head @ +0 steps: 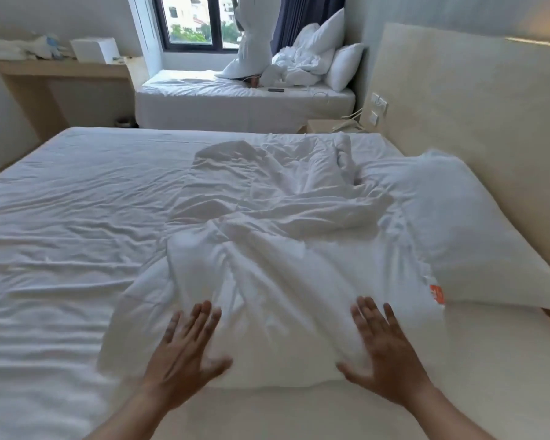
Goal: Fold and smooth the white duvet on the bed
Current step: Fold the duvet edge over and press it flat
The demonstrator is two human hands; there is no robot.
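The white duvet (261,249) lies crumpled in a long strip down the middle of the near bed (61,217), running from the far edge to just in front of me. Its near end forms a rounded, puffy fold. My left hand (185,354) lies flat with spread fingers on the left side of that near end. On the right side, my right hand (385,354) lies flat the same way. Both hands are slightly blurred.
A white pillow (464,230) with an orange tag leans against the beige headboard (473,122) on the right. Beyond stands a second bed (242,103) with heaped bedding and pillows, a window, a wall shelf at left, and a bedside phone.
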